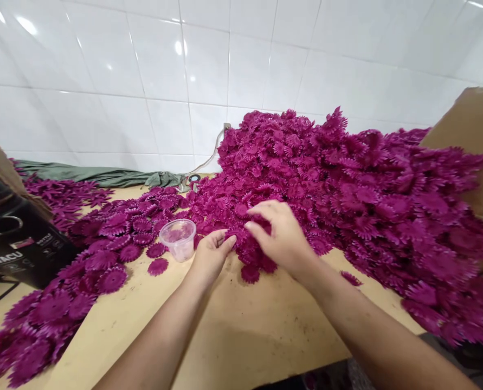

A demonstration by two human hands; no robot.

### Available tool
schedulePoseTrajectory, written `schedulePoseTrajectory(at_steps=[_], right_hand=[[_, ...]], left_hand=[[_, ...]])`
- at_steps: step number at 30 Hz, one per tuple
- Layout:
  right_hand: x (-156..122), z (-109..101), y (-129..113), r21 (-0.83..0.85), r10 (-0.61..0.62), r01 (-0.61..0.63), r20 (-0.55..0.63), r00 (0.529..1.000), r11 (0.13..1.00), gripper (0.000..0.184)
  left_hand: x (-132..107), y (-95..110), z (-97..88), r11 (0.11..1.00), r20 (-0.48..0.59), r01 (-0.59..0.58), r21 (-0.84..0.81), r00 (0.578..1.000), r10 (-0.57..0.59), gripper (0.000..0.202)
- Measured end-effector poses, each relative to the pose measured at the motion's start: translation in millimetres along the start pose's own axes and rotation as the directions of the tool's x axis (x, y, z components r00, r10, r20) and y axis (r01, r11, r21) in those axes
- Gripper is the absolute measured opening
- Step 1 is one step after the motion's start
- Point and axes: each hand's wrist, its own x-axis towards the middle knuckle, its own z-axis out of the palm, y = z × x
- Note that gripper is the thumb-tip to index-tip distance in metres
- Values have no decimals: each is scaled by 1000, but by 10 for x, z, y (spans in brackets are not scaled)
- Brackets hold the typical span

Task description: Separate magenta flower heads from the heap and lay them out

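Note:
Thumb and fingers of my left hand are closed on the edge of a magenta artificial flower over the front of the pile. My right hand is just to the right of it. Its thumb and forefinger are apart, curved toward the held flower, with nothing visible between them. Several loose magenta flowers lie on the table beneath and between the hands. Left of my left hand stands a small clear plastic cup with some pinkish-white contents that I cannot make out.
A tall heap of magenta flowers fills the back and right. Flat flower layers spread along the left. A black box stands at far left, cardboard at far right. Green cloth lies along the tiled wall.

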Motion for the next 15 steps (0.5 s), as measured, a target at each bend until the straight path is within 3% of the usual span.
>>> schedulePoseTrajectory(at_steps=[2,5,9,11,15], right_hand=[[-69,100,-92,113,-16,2,117,993,994,13],[-125,238,-150,297,100,-167,228,968,940,10],[-32,254,-45,545,249,-441,392,886,713,7],[36,219,26,575,316,-481,368,874,661,5],[119,227,95,565,418,-473,234,878,676,10]], left_hand=[[-6,-16,-2,1000,4,6,6,1000,-6,29],[-26,-32,-12,998,-16,5,66,1000,-4,37],[-38,-33,7,989,1,-8,148,1000,8,39],[-27,-32,33,979,7,-51,196,999,51,35],[12,-31,78,969,37,-105,224,994,99,28]])
